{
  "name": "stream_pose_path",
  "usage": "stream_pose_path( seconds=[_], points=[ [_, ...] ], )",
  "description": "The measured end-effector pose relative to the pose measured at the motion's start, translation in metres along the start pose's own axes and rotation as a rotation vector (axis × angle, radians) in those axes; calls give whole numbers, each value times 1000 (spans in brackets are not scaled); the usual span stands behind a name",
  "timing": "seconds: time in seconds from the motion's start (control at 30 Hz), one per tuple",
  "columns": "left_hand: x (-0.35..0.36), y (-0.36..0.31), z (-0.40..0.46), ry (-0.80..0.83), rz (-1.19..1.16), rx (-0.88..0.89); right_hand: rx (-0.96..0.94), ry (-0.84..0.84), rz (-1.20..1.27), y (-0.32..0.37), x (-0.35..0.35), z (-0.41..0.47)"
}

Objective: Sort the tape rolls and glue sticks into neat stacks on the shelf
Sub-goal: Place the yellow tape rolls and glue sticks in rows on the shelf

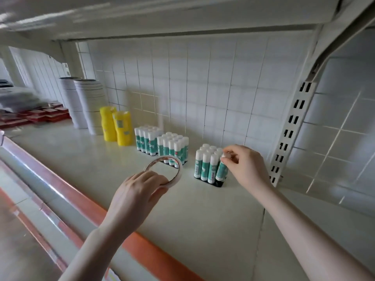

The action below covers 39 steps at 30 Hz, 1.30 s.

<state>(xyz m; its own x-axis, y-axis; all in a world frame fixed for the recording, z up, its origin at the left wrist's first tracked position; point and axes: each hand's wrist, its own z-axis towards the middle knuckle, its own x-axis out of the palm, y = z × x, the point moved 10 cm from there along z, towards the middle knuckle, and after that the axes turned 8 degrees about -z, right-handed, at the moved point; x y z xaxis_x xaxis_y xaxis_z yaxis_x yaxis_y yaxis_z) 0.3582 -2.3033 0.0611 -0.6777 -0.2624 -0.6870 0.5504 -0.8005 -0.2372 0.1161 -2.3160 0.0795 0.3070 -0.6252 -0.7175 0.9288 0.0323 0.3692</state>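
Seating one glue stick [221, 169] into its block while a tape roll [164, 171] waits in the other hand.
Step in hand: judged to be the glue-stick part of the sort; the stick leans at the front right corner of the nearest glue stick block [209, 165], not yet upright with its neighbours.
Right hand [244, 165]: fingertips pinching the white cap of the leaning stick from above.
Left hand [136, 195]: fingers curled around the lower rim of the tape roll, holding it on edge above the shelf [182, 209], clear of the sticks.
Other glue sticks: two more blocks [162, 145] stand upright farther back and to the left, near the tiled back wall [203, 88].
Tape stacks: tall white columns of rolls [89, 106] stand at the far left, with two yellow packs [115, 126] just beside them.
Next move, glue stick: calls for tipping the stick upright and pressing it down level with the block, without knocking the touching sticks.
Next move, tape roll: calls for a carry leftward to the white columns, then laying it flat on top, edges aligned.
Risk: a tall column may topple if the roll lands off-centre.
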Motion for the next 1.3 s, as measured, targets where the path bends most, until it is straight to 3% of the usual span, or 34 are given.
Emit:
stream_pose_path(
  seconds=[0.3, 0.6, 1.1, 1.3],
  points=[
    [17, 15, 5, -1, -37, -29, -34, -65, 12, -9, 8, -6],
    [32, 21, 2, 5, -57, -40, -205, -259, -55, 7, 8, -20],
    [-5, 42, 2, -5, 13, -16, -336, -264, -198, 38, 0, -22],
    [-37, 77, 3, -13, 55, -21, -366, -151, -196, 84, 24, -4]
  ],
)
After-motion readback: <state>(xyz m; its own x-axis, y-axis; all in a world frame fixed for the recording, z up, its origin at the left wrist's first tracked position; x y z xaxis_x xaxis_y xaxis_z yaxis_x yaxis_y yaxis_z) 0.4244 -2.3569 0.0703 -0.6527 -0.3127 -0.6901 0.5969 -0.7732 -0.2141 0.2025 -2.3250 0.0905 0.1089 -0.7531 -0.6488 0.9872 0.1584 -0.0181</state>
